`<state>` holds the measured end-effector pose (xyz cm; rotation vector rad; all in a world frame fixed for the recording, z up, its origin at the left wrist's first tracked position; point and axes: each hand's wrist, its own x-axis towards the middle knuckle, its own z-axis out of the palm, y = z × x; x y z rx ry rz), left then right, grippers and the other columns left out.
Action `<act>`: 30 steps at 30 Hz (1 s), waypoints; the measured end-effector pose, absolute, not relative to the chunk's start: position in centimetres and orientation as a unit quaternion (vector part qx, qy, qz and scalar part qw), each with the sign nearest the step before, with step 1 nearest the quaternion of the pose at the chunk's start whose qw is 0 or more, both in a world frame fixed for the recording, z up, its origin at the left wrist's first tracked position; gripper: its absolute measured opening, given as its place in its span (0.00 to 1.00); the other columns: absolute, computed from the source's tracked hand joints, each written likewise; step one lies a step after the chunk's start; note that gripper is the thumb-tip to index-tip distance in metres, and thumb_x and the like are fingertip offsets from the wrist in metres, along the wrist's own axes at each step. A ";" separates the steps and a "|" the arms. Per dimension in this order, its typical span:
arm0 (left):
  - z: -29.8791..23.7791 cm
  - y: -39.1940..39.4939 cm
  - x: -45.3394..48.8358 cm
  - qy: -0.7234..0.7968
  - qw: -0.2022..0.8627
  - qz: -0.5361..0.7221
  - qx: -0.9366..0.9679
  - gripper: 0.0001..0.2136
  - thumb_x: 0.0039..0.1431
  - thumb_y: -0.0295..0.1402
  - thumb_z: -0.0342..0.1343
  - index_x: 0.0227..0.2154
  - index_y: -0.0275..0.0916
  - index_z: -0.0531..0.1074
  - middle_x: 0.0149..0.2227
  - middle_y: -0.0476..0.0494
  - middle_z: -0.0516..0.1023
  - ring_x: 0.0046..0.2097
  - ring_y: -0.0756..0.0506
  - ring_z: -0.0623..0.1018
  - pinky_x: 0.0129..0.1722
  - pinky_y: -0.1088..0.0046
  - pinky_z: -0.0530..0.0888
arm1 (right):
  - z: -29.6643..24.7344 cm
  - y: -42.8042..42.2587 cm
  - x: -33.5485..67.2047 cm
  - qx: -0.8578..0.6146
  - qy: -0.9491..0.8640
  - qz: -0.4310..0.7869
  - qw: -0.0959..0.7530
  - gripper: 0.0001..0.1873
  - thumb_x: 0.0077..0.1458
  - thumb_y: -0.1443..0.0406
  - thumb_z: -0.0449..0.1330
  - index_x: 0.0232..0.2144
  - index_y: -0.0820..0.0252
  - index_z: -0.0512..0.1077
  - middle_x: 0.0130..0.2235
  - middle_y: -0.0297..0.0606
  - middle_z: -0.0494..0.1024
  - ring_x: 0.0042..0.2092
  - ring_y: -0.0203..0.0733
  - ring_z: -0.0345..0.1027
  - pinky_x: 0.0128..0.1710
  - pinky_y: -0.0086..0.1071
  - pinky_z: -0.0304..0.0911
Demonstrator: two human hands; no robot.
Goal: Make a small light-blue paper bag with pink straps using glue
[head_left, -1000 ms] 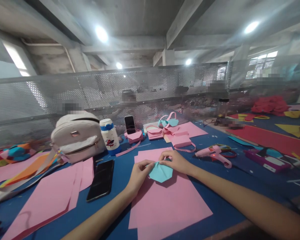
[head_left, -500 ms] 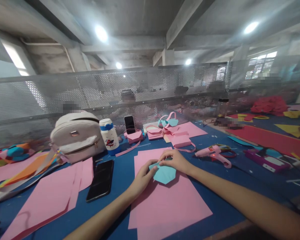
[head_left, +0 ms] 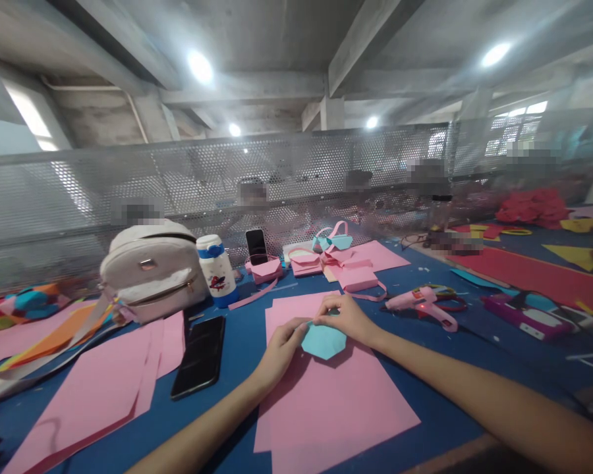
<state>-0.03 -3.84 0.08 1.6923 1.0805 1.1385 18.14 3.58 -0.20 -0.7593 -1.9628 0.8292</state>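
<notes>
A small folded piece of light blue paper (head_left: pixel 324 342) lies on a stack of large pink sheets (head_left: pixel 326 401) on the blue table. My left hand (head_left: pixel 279 349) pinches its left edge with curled fingers. My right hand (head_left: pixel 348 317) presses and pinches the top edge from the right, fingers bent over the fold. Both hands touch the blue paper.
A black phone (head_left: pixel 200 355) lies left of the hands, beside more pink sheets (head_left: pixel 103 388). A white backpack (head_left: pixel 151 270), a bottle (head_left: pixel 218 270), a propped phone (head_left: pixel 257 246) and pink paper bags (head_left: pixel 346 266) stand behind. A pink glue gun (head_left: pixel 425 304) lies at right. A perforated metal screen (head_left: pixel 277 171) closes the back.
The blue paper has been pressed flatter and looks smaller. My left hand's fingers slid slightly right along its edge. My right hand stayed on the top edge.
</notes>
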 end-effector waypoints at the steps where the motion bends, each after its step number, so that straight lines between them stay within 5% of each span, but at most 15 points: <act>1: 0.0 -3.8 -0.1 0.432 0.406 0.455 0.665 0.20 0.61 0.45 0.52 0.43 0.35 0.79 0.37 0.41 0.81 0.40 0.41 0.75 0.39 0.70 0.69 | -0.1 3.8 18.3 -0.304 -0.787 0.336 0.420 0.16 0.50 0.53 0.66 0.23 0.60 0.79 0.29 0.39 0.80 0.34 0.44 0.72 0.37 0.35 0.63; 7: -0.2 -3.6 -0.7 0.461 0.415 0.465 0.632 0.22 0.60 0.46 0.51 0.40 0.30 0.80 0.24 0.45 0.76 0.24 0.49 0.68 0.26 0.75 0.63 | 0.1 5.2 19.3 -0.317 -0.785 0.355 0.398 0.11 0.48 0.58 0.67 0.24 0.62 0.79 0.27 0.38 0.80 0.31 0.43 0.72 0.33 0.33 0.63; 14: 0.5 -2.9 -0.9 0.479 0.402 0.446 0.640 0.19 0.54 0.45 0.56 0.29 0.31 0.81 0.24 0.44 0.76 0.27 0.47 0.70 0.27 0.75 0.64 | 0.5 4.3 19.0 -0.317 -0.787 0.341 0.406 0.08 0.49 0.62 0.66 0.23 0.61 0.78 0.28 0.37 0.80 0.34 0.42 0.71 0.35 0.32 0.61; 26: 1.1 -2.1 -1.7 0.483 0.353 0.403 0.693 0.26 0.52 0.46 0.58 0.07 0.36 0.62 0.13 0.55 0.51 0.20 0.54 0.51 0.22 0.73 0.46 | -0.1 5.3 19.5 -0.305 -0.800 0.356 0.375 0.13 0.49 0.58 0.66 0.23 0.62 0.77 0.25 0.35 0.78 0.28 0.38 0.70 0.28 0.29 0.61; 30: 0.9 -2.1 -1.7 0.481 0.358 0.418 0.682 0.23 0.53 0.46 0.59 0.10 0.35 0.69 0.13 0.52 0.61 0.19 0.51 0.60 0.21 0.74 0.54 | 0.0 5.0 19.4 -0.309 -0.797 0.338 0.393 0.11 0.48 0.59 0.67 0.21 0.61 0.76 0.26 0.35 0.78 0.30 0.39 0.69 0.30 0.30 0.61</act>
